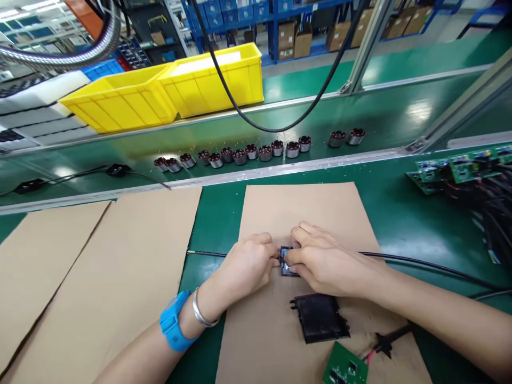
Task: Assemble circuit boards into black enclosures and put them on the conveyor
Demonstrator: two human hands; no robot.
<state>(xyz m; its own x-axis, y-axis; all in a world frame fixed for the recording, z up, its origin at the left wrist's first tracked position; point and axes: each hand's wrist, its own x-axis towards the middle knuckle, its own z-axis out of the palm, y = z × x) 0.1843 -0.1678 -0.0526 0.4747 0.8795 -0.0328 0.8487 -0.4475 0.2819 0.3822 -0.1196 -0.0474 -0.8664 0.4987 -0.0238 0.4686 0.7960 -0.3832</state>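
Note:
My left hand, with a blue band and a silver bangle at the wrist, pinches the black cable at the left side of a small black housing. My right hand has its fingers closed on the housing's right part and covers much of it. The cable comes out again to the right, beyond my right hand. All this lies on a cardboard sheet. Just below my hands is a flat black plastic cover. A green circuit board with red and black leads lies at the bottom edge.
Two more cardboard sheets lie on the left. Several round copper-wound parts stand in a row behind the metal rail. Yellow bins stand farther back. Circuit boards with bundled cables are piled at the right. A black cable hangs down in front.

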